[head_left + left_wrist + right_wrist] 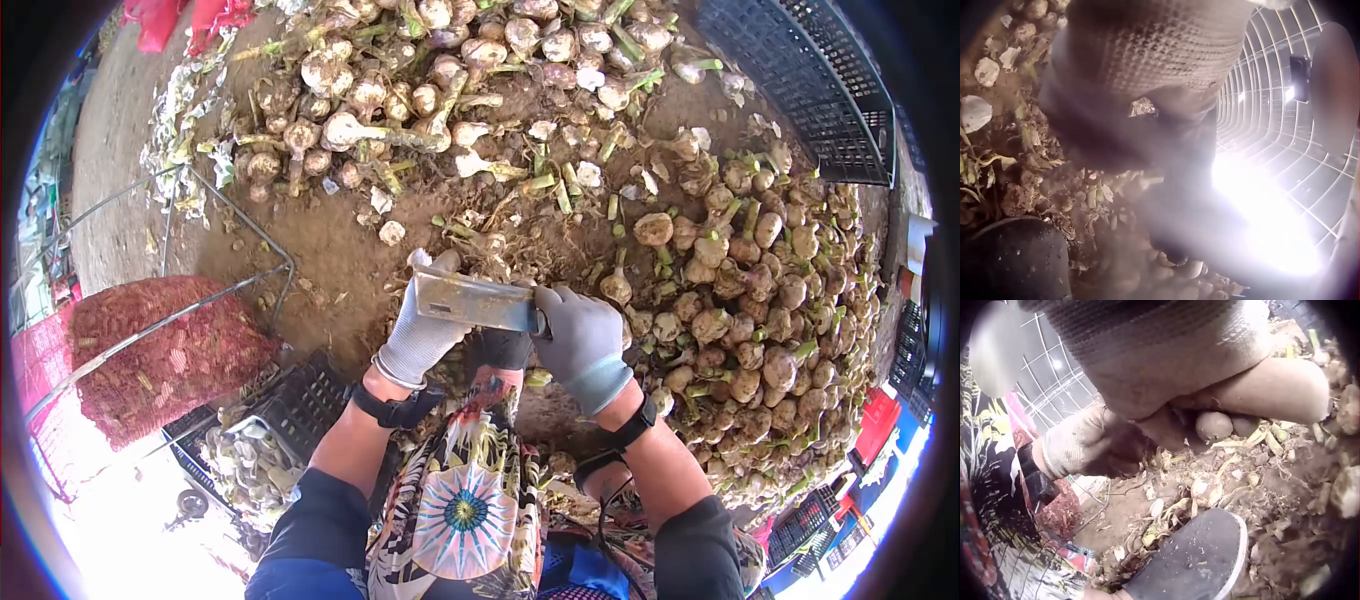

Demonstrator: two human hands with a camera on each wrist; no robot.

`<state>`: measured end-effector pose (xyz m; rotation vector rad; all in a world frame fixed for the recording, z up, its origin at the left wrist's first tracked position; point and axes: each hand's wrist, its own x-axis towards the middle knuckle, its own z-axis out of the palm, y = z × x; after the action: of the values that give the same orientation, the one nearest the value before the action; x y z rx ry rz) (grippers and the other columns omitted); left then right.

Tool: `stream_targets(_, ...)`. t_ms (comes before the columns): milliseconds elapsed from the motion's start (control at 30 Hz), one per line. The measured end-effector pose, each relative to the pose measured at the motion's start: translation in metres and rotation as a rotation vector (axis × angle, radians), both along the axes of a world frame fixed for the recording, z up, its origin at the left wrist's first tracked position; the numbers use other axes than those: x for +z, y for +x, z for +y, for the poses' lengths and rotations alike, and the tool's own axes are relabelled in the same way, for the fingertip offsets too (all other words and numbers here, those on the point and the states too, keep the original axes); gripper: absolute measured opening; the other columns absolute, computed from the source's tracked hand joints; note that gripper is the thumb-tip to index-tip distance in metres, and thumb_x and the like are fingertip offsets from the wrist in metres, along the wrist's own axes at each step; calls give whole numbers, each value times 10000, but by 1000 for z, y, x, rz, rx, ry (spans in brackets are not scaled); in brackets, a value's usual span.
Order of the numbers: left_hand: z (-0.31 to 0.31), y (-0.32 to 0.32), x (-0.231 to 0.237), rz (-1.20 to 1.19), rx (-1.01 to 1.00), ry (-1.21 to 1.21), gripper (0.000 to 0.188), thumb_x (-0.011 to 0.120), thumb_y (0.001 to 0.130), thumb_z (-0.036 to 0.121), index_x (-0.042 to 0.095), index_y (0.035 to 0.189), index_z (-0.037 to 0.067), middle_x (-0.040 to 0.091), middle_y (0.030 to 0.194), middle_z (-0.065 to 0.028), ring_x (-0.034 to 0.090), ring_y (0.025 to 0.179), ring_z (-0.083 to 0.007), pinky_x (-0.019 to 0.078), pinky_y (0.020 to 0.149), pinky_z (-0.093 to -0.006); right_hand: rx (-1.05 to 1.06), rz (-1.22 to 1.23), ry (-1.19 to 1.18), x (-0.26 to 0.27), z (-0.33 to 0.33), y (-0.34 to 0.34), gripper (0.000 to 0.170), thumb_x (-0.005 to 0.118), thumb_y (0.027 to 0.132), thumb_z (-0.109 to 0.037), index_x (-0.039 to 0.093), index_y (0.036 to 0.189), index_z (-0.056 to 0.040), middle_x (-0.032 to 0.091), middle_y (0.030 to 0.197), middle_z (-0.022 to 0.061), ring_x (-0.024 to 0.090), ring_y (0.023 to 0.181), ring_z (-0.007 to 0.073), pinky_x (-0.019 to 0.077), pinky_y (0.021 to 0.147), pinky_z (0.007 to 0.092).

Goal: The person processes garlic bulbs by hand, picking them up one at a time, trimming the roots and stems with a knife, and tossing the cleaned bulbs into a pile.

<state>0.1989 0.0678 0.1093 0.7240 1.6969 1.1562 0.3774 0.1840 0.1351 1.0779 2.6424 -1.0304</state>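
Note:
My gloved right hand (585, 345) grips a cleaver, its wide dirty blade (475, 302) pointing left across the front of my body. The pale wooden handle (1272, 394) sticks out behind that hand in the right wrist view. My gloved left hand (425, 335) is partly hidden behind the blade's left end. At its fingertips shows the pale purple side of a garlic bulb (420, 258), held by the fingers and mostly covered. In the right wrist view the left hand's fingers (1110, 447) are curled. Below both hands lie garlic scraps and cut stems (1210, 487).
A large heap of garlic bulbs (760, 310) lies at right; untrimmed garlic with stems (480, 50) spreads ahead. At left stand a filled red net sack (165, 345), a metal wire frame (235, 205) and a black crate (300, 405). Another crate (800, 70) is at upper right. A dark shoe (1191, 556) is close below.

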Motion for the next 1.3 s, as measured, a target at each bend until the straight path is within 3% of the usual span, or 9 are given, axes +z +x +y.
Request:
stream_targets(67, 10, -4, 4, 840, -254, 254, 429, 721, 815, 5, 483, 1171, 22, 568, 908, -50, 554, 829, -153, 486, 809, -291, -1, 21, -15, 2, -4, -2, 309, 711, 730, -188, 655, 1027, -120, 653, 839, 88, 668, 782, 317, 522, 674, 430)
stream_targets(200, 3, 3, 0, 1018, -251, 114, 484, 761, 760, 36, 476, 1151, 26, 581, 921, -75, 575, 888, -222, 450, 943, -371, -86, 99, -13, 2, -12, -1, 311, 717, 722, -182, 659, 1021, -121, 655, 842, 94, 667, 774, 328, 522, 655, 431)
stream_targets(267, 0, 5, 5, 330, -173, -308, 657, 791, 747, 42, 487, 1325, -24, 554, 1290, -175, 516, 1238, -318, 404, 1076, -402, -103, 118, -21, 6, -12, 0, 304, 718, 720, -179, 656, 1012, -119, 654, 840, 97, 666, 769, 334, 520, 650, 436)
stream_targets(400, -7, 4, -6, 806, -423, 105, 596, 767, 779, 29, 485, 1302, -13, 557, 1242, -162, 528, 1197, -279, 417, 1043, -405, -105, 32, 7, 0, -11, 4, 285, 713, 719, -167, 644, 989, -108, 652, 834, 104, 660, 760, 351, 515, 640, 448)
stream_targets(467, -6, 14, 3, 51, 80, -16, 530, 697, 801, -8, 462, 1276, 9, 655, 1007, -61, 642, 940, -118, 536, 764, -281, -118, 34, 18, -6, -12, 4, 280, 710, 721, -165, 642, 986, -106, 649, 828, 106, 659, 761, 354, 513, 639, 450)
stream_targets(600, 8, 5, 17, -28, -1, -277, 503, 692, 795, -32, 495, 1255, 9, 678, 981, -59, 660, 948, -128, 528, 788, -278, -147, 55, 4, -10, -11, 7, 274, 699, 722, -151, 641, 985, -103, 639, 813, 109, 657, 765, 354, 511, 638, 456)
stream_targets(1033, -11, 13, 4, -316, 120, 2, 548, 770, 744, -65, 505, 1221, -21, 667, 1051, -62, 626, 1007, -125, 527, 825, -279, -62, 51, 100, -13, -10, 11, 360, 683, 711, -151, 662, 1070, -138, 643, 796, 72, 667, 733, 291, 520, 670, 406)
stream_targets(1200, 21, 6, 53, -264, -63, -19, 544, 834, 777, 95, 552, 1231, -6, 625, 1080, -29, 593, 955, -118, 508, 872, -281, -443, -208, -42, -53, 11, 46, 224, 691, 846, -259, 706, 1025, -125, 714, 814, 160, 694, 742, 356, 558, 653, 435)
stream_targets(1300, 23, 6, 46, -336, -90, -16, 493, 827, 779, 74, 580, 1201, 12, 628, 1028, -17, 595, 925, -114, 508, 871, -285, -502, 26, -305, -48, 9, 53, 245, 689, 860, -263, 726, 1026, -87, 727, 787, 125, 715, 709, 244, 555, 658, 347)
